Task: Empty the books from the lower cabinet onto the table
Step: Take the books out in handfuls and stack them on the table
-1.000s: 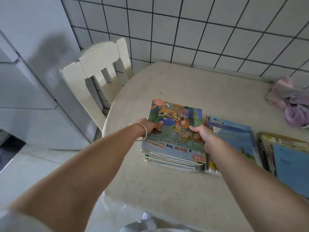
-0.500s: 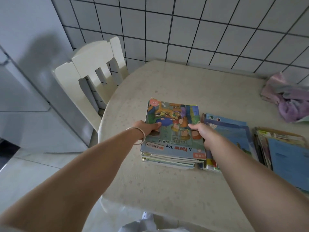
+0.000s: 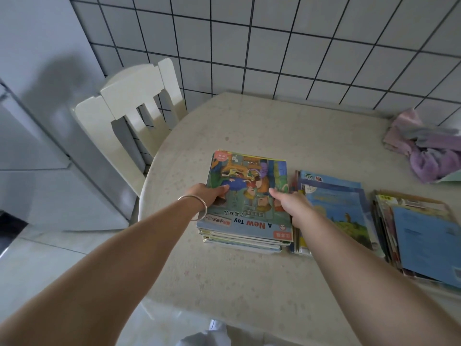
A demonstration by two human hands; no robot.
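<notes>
The left hand (image 3: 208,196) and right hand (image 3: 290,204) are gripping opposite side edges of a stack of picture books (image 3: 247,206), thumbs lying on the top cover. The stack is sitting on the tabletop (image 3: 274,131), left of two more book piles (image 3: 334,211); a white chair (image 3: 134,106) is standing far left.

Cream chair (image 3: 136,101) beside tiled wall (image 3: 274,46), crumpled purple cloth (image 3: 429,153)

Beige speckled table (image 3: 249,283); cartoon-cover book stack (image 3: 247,196) in the grip, blue-cover books (image 3: 336,208) right of it; lilac cloth (image 3: 429,153); white chair (image 3: 134,101).
</notes>
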